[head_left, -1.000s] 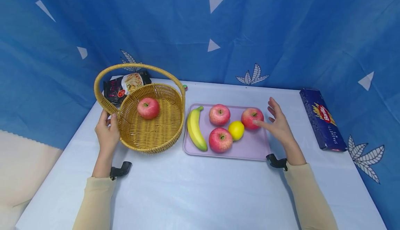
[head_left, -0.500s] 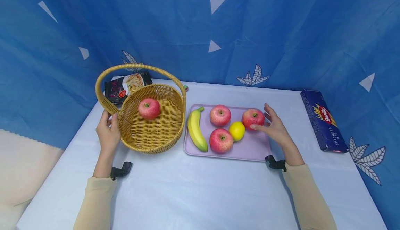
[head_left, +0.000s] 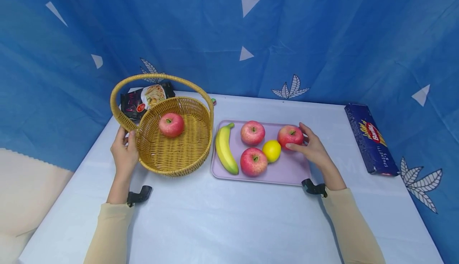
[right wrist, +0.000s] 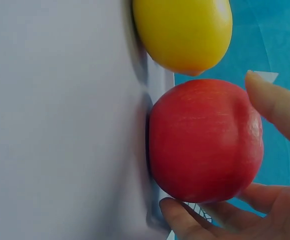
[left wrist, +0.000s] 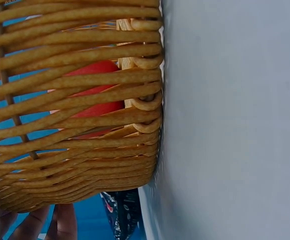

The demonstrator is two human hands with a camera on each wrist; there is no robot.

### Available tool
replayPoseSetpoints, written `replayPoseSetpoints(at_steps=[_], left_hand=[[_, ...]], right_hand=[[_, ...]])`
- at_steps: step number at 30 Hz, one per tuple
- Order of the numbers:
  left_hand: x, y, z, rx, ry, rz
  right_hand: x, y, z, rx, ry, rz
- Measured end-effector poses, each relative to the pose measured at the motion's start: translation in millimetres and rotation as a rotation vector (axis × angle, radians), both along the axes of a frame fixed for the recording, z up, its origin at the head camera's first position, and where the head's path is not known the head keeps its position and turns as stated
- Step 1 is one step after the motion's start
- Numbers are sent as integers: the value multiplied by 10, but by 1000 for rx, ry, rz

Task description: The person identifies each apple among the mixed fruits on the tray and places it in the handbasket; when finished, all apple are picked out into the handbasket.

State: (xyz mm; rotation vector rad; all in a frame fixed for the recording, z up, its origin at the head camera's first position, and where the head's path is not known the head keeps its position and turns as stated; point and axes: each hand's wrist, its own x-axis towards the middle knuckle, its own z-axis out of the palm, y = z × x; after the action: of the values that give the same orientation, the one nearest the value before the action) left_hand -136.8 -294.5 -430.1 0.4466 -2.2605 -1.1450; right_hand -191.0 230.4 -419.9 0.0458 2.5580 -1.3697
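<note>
Readable text: blue box (head_left: 371, 138) at the right end of the desk (head_left: 222, 216), "Barilla" on a red badge, "SPAGHETTI" and "N°5" in white. Black packet (head_left: 154, 93) at the back left has pink lettering and a small red badge by a food photo; can't make out the words from here. Wicker basket (head_left: 173, 173) stands in front of it and covers its near edge; tall handle (head_left: 157, 75) arches above.

Right hand (head_left: 313, 146) is at the right-hand apple (head_left: 289, 135), which sits on the lilac tray (head_left: 287, 170). Thumb on the near side, fingers round the far side, spread about as wide as the fruit. Can't tell if the grip is firm.

Left hand (head_left: 123, 152) is on the basket's left side, at the handle's foot, fingers partly hidden; can't tell whether it grips or just rests there. Basket has one apple (head_left: 172, 124) inside, upper left.

Crowding: lemon (head_left: 271, 150) just beside the right-hand apple. Also on the tray: rear apple (head_left: 252, 132), front apple (head_left: 253, 162), banana (head_left: 224, 148) along the left end. Tray is just right of the basket. Tiny green-and-red item (head_left: 213, 101) behind the basket, too small to identify. Blue curtain (head_left: 201, 29) at the back, white triangles and leaf prints.
</note>
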Motion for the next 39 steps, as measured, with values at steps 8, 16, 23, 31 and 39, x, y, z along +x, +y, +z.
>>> replayPoseSetpoints(at_steps=[8, 16, 23, 31, 39], left_hand=[[3, 7, 4, -2, -11, 5], [-15, 2, 11, -9, -5, -3], [-19, 3, 11, -1, -26, -1], [-27, 4, 9, -5, -35, 3], [-4, -9, -15, 7, -41, 6]], right_hand=[[-9, 12, -40, -4, 2, 6], [-3, 12, -39, 14, 29, -12], [-8, 10, -51, 25, 45, -17], [0, 37, -29, 2, 72, -29], [106, -15, 172, -40, 119, -98]])
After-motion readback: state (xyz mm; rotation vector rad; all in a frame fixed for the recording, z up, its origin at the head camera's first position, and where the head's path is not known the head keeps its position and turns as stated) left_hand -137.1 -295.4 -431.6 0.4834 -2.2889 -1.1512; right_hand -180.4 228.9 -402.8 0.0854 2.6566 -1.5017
